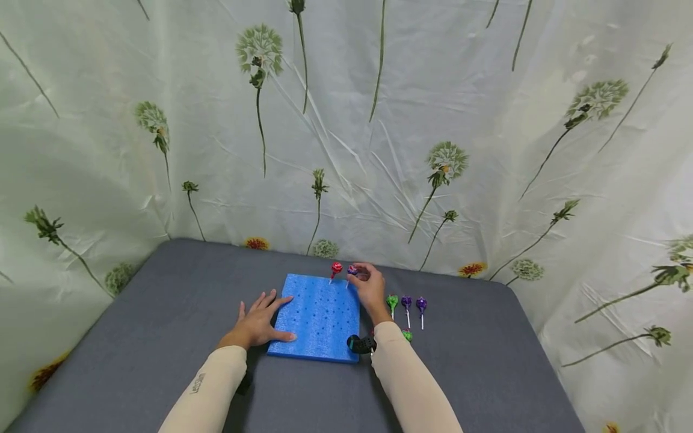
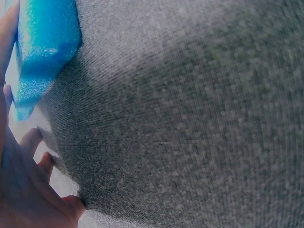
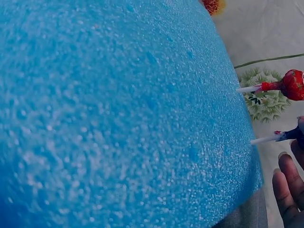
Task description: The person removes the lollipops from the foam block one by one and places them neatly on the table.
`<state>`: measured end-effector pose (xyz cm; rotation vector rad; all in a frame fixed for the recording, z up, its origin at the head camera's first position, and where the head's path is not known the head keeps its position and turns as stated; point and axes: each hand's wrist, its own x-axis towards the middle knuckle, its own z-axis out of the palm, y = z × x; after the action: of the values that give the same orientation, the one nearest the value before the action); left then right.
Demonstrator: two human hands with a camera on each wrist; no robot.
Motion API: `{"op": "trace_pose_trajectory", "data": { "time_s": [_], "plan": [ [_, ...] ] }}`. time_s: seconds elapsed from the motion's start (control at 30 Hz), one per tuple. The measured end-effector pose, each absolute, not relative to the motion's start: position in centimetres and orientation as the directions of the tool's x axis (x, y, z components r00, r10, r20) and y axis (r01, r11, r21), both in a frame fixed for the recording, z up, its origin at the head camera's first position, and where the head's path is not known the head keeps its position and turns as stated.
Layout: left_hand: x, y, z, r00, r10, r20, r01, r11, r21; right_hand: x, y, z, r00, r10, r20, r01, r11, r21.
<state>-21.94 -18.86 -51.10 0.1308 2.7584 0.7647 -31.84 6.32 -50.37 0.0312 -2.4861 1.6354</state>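
A blue foam block (image 1: 316,325) dotted with small holes lies on the dark grey table. Upright at its far edge stands a red-wrapped lollipop (image 1: 336,267), its white stick in the foam. Just right of it, my right hand (image 1: 371,290) pinches the head of a dark blue lollipop (image 1: 352,270). In the right wrist view that lollipop's white stick (image 3: 264,140) meets the foam near its far corner. My left hand (image 1: 257,323) rests spread over the block's left edge, thumb and a fingertip on top, other fingers on the table.
Right of the block lie a green lollipop (image 1: 392,302) and two purple lollipops (image 1: 406,303). Another green lollipop (image 1: 407,335) is partly hidden by my right forearm. A floral curtain (image 1: 346,150) hangs behind the table (image 1: 482,361).
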Motion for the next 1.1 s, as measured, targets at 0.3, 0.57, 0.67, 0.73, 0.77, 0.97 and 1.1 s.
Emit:
{"op": "trace_pose_trajectory", "data": {
  "time_s": [0.3,0.57,0.67,0.73,0.77,0.97,1.1],
  "plan": [
    [-22.1,-19.0,-50.8,-0.954,0.166,-0.251,0.015,0.859,0.512,-31.5,6.2,-50.6,-0.981,0.083,0.176,-0.129,0.399,-0.908],
    [-21.9,-18.9,-50.7,-0.953,0.169,-0.253,0.017,0.861,0.509,-31.3,6.4,-50.1,-0.981,0.078,0.176,-0.127,0.427,-0.895],
    [-22.0,-18.7,-50.8,-0.952,0.17,-0.255,0.017,0.859,0.512,-31.3,6.7,-49.8,-0.98,0.061,0.187,-0.139,0.461,-0.876],
    [-22.1,-18.6,-50.9,-0.952,0.169,-0.256,0.015,0.859,0.512,-31.4,6.9,-49.5,-0.979,0.06,0.193,-0.143,0.468,-0.872],
    [-22.1,-18.6,-50.9,-0.952,0.169,-0.256,0.014,0.858,0.514,-31.4,7.0,-49.4,-0.978,0.061,0.199,-0.149,0.467,-0.872],
    [-22.4,-18.6,-50.9,-0.952,0.17,-0.256,0.015,0.859,0.512,-31.4,7.5,-48.1,-0.971,0.067,0.228,-0.175,0.45,-0.876],
    [-22.2,-18.9,-51.0,-0.951,0.161,-0.263,0.006,0.863,0.506,-31.1,7.4,-47.8,-0.976,0.046,0.213,-0.169,0.456,-0.874]
  ]
}}
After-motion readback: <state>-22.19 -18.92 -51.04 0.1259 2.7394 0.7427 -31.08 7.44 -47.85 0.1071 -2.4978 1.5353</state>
